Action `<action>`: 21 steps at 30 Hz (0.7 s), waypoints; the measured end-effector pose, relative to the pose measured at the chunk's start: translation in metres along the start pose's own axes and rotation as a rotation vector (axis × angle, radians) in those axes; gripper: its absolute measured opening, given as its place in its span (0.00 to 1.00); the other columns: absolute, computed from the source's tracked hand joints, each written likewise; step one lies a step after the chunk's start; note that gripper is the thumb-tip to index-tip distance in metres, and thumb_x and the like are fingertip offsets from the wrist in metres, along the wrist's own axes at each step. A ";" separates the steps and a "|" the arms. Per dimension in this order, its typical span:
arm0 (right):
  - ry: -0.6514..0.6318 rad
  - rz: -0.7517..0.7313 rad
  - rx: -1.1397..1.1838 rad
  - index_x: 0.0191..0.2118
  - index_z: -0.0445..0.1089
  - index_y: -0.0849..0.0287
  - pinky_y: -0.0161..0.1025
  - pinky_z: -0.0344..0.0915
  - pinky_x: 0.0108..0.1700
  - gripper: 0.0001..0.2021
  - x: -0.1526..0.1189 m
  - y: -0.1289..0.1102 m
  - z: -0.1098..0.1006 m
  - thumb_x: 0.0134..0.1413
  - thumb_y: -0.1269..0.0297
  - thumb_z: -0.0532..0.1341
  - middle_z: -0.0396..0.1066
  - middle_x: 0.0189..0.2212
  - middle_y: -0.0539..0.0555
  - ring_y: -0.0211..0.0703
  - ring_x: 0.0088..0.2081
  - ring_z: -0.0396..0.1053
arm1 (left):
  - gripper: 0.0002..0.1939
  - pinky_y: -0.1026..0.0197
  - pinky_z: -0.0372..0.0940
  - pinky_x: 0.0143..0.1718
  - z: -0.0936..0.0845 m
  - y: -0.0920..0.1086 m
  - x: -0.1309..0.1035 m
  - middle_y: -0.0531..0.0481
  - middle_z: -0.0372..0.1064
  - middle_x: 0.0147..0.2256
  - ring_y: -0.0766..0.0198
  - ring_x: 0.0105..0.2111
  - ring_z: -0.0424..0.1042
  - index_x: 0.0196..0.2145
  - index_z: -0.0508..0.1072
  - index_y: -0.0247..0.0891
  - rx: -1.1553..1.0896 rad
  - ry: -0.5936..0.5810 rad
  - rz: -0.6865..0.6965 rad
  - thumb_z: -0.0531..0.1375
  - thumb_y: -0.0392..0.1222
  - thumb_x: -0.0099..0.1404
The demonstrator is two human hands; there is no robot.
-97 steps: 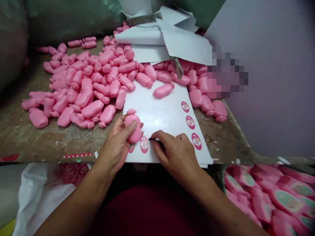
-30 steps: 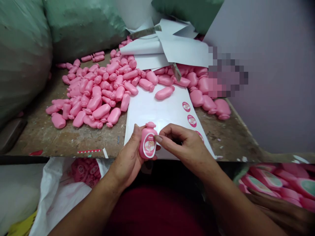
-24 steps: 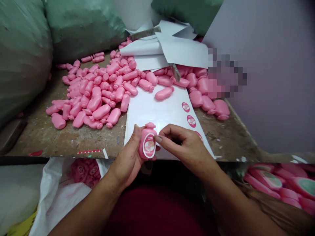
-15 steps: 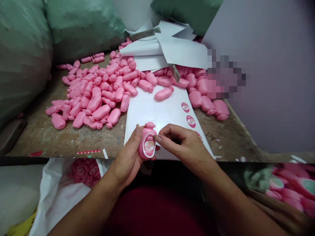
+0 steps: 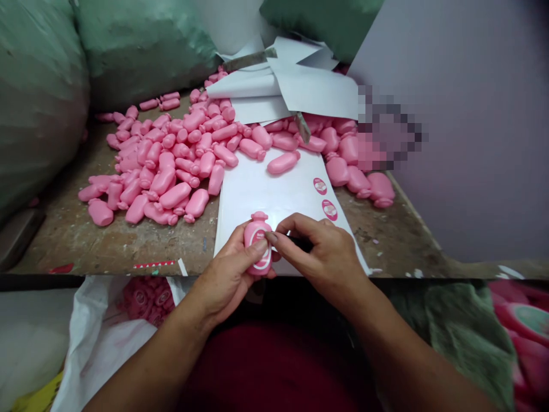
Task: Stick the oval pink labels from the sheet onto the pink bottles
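Note:
A small pink plastic bottle [image 5: 251,232] stands upright in my left hand [image 5: 229,269], whose fingers wrap round it from behind. My left thumb lies across the oval label [image 5: 261,235] on its front and covers part of the print. At the label's right edge, the thumb and fingertips of my right hand [image 5: 317,252] are pinched together. Something dark shows under the right fingers; I cannot make out whether it is an object or shadow. Beneath both hands lies a white sticker sheet [image 5: 244,194], with oval stickers [image 5: 319,186] along its right side.
Many unlabelled pink bottles [image 5: 175,194] are heaped across the wooden table [image 5: 180,243]. Loose white paper [image 5: 317,91] covers some at the back. Big green sacks [image 5: 141,51] stand behind. Below the table edge, an opened white sack [image 5: 88,332] contains labelled pink bottles [image 5: 148,300].
My left thumb has moved from the bottle's side onto the label. The right hand stays at the label's edge, now covering a lower sticker. The view has shifted slightly.

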State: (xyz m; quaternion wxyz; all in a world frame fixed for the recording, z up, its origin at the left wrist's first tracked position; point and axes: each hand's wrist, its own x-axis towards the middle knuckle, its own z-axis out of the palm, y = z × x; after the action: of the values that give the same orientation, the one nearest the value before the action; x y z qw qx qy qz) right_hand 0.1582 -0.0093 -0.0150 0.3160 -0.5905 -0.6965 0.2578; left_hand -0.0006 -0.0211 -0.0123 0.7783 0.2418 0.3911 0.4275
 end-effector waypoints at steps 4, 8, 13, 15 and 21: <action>0.131 -0.077 -0.123 0.31 0.74 0.54 0.40 0.56 0.35 0.08 0.001 0.006 -0.003 0.59 0.58 0.62 0.71 0.20 0.47 0.39 0.23 0.63 | 0.19 0.68 0.66 0.32 -0.003 0.001 0.000 0.50 0.70 0.39 0.68 0.34 0.70 0.49 0.71 0.40 0.014 0.012 -0.021 0.67 0.37 0.61; 0.126 0.003 0.072 0.35 0.71 0.55 0.38 0.54 0.31 0.08 0.000 0.007 -0.003 0.60 0.57 0.62 0.66 0.22 0.46 0.37 0.23 0.61 | 0.27 0.68 0.66 0.34 -0.001 0.000 0.000 0.50 0.71 0.41 0.68 0.36 0.71 0.53 0.68 0.41 0.033 0.017 -0.052 0.68 0.30 0.58; -0.053 0.065 0.295 0.40 0.68 0.54 0.37 0.55 0.31 0.14 0.001 0.008 0.006 0.49 0.57 0.69 0.66 0.24 0.44 0.38 0.26 0.62 | 0.40 0.68 0.66 0.45 -0.004 -0.002 -0.005 0.54 0.71 0.45 0.69 0.42 0.73 0.58 0.63 0.46 0.022 -0.008 -0.054 0.66 0.20 0.51; -0.012 0.081 0.323 0.39 0.68 0.54 0.37 0.54 0.31 0.15 0.003 0.012 0.010 0.49 0.55 0.69 0.64 0.24 0.43 0.37 0.26 0.61 | 0.40 0.68 0.66 0.45 -0.009 -0.001 -0.008 0.52 0.71 0.45 0.68 0.42 0.74 0.59 0.63 0.45 0.024 -0.006 -0.116 0.68 0.22 0.51; -0.005 0.117 0.347 0.38 0.69 0.54 0.38 0.54 0.31 0.16 0.005 0.022 0.020 0.48 0.51 0.68 0.63 0.24 0.45 0.38 0.27 0.60 | 0.20 0.63 0.70 0.36 -0.026 0.009 -0.014 0.43 0.75 0.41 0.60 0.36 0.77 0.55 0.67 0.39 -0.033 0.014 -0.114 0.60 0.49 0.68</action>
State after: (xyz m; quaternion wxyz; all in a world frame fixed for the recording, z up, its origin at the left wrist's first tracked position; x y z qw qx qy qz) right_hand 0.1575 -0.0008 -0.0435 0.3958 -0.5657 -0.6069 0.3936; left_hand -0.0302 -0.0273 -0.0154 0.8026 0.2034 0.4024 0.3904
